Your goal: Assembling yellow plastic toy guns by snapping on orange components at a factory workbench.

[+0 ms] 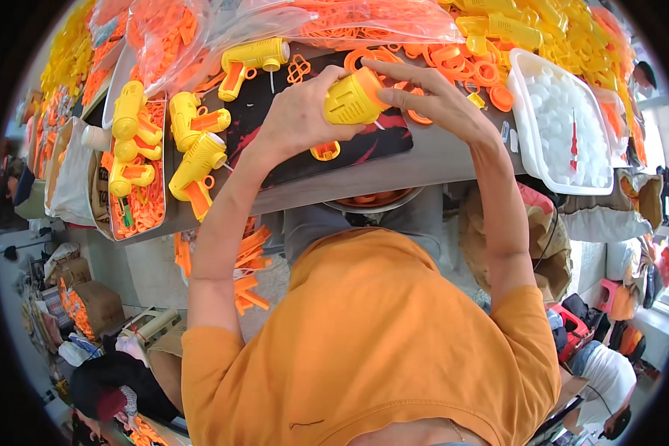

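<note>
From my remote station, I see a bare left hand [302, 111] curled firmly around a ribbed yellow housing [347, 102], which is held tilted above a dark mat [282, 167] near the table's front edge. The right hand [442, 104] is loosely spread, thumb and fingertips at the orange collar [369, 83] on the housing's upper end; I cannot tell whether it truly grips. I judge the step in hand to be seating or aligning that collar. The next move seems to call for steady left-hand support while the right presses or turns evenly. Left of the mat lie yellow-and-orange toy pistols [201, 157]; to its right, a white tub [523, 134] holds small white pieces [550, 100].
</note>
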### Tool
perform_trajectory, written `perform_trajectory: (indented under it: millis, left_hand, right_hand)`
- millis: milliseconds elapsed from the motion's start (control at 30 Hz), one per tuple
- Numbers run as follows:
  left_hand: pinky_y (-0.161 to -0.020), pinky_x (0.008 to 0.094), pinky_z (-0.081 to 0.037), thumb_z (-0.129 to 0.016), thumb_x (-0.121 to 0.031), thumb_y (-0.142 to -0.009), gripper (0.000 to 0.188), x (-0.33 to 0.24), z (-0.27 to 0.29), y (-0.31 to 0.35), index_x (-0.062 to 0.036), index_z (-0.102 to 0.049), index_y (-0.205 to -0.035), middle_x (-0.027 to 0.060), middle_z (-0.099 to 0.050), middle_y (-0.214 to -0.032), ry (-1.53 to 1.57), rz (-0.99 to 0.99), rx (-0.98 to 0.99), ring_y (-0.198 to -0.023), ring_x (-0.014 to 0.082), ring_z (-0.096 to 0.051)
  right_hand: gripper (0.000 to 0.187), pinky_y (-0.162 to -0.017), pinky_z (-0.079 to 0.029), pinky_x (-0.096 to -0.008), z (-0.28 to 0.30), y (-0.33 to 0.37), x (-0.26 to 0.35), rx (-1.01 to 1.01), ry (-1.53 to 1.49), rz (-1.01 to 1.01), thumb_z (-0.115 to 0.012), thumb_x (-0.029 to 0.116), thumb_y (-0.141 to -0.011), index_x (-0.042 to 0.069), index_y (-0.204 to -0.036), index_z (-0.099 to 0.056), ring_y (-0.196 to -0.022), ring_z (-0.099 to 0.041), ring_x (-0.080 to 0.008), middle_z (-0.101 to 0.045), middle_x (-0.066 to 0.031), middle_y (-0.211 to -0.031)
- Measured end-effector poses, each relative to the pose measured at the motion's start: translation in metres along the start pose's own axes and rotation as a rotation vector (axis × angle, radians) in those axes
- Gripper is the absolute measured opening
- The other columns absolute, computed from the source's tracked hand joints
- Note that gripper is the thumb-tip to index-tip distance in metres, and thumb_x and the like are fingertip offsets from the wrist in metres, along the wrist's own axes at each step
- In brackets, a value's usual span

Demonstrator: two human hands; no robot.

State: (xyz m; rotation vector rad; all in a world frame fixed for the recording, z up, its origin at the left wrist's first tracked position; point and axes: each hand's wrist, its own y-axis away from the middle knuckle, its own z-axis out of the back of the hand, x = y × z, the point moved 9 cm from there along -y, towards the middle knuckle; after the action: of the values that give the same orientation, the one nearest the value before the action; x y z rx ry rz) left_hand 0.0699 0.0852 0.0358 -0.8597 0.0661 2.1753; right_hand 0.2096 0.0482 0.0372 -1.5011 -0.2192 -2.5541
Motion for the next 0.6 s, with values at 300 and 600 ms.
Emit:
perform_trajectory:
  millis: [300,600]
  left_hand:
    - [-0.076,0.0365,-0.051,-0.081,-0.034,-0.066,0.067,0.005,-0.003,-0.004,-0.0070,-0.052,-0.119,0.0144,-0.066,-0.096,-0.026,0.035,0.030,-0.087,0.0312,-0.066]
    - [-0.075,0.0389,-0.051,-0.079,-0.041,-0.066,0.073,0.007,-0.003,-0.006,-0.0116,-0.050,-0.126,0.0167,-0.067,-0.092,0.023,-0.057,0.010,-0.086,0.0328,-0.065]
  right_hand:
    - [0.051,-0.093,-0.040,-0.0301,-0.006,-0.008,-0.010,0.001,0.024,0.194,-0.052,0.035,-0.097,0.012,-0.142,-0.044,-0.105,-0.052,-0.0172,-0.054,-0.0068,-0.122]
    - [0.051,-0.105,-0.034,-0.0343,-0.014,0.001,-0.008,-0.120,0.054,0.397,-0.053,0.027,-0.097,0.009,-0.144,-0.040,-0.128,-0.040,-0.0255,-0.043,-0.0124,-0.141]
